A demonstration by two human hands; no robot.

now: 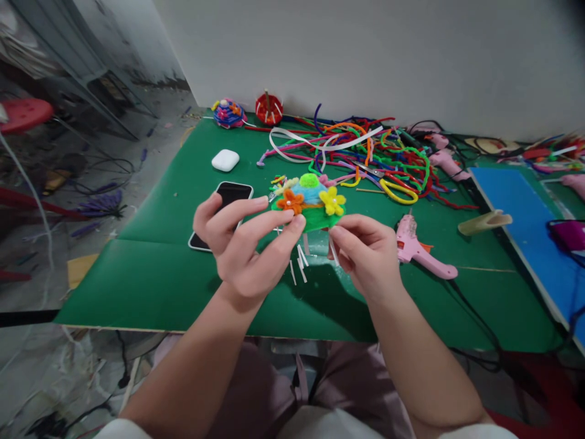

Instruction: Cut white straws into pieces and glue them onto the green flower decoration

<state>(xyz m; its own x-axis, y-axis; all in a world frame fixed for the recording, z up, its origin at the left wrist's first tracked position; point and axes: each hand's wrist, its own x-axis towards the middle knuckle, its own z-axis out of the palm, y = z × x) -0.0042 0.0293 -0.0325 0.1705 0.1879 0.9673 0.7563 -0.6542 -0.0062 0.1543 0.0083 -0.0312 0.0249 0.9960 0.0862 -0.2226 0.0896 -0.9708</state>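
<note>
Forearms point(183, 373) foremost — left fingers point(296, 225) pinch flowered ornament point(315, 219), dome point(311, 194) up, long axis crosswise; right fingers point(343, 238), strip point(334, 252).

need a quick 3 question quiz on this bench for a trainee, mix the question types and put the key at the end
1. True or false: from the person's side, the white case lies beyond the phone.

2. Multiple choice: which flower on the held piece is nearer the right hand?
a) orange
b) yellow
c) purple

3. Short answer: what does the right hand pinch, and which tool lies just to the right of that hand?

Key
1. True.
2. b, the yellow flower.
3. A white strip; a pink glue gun.
</note>
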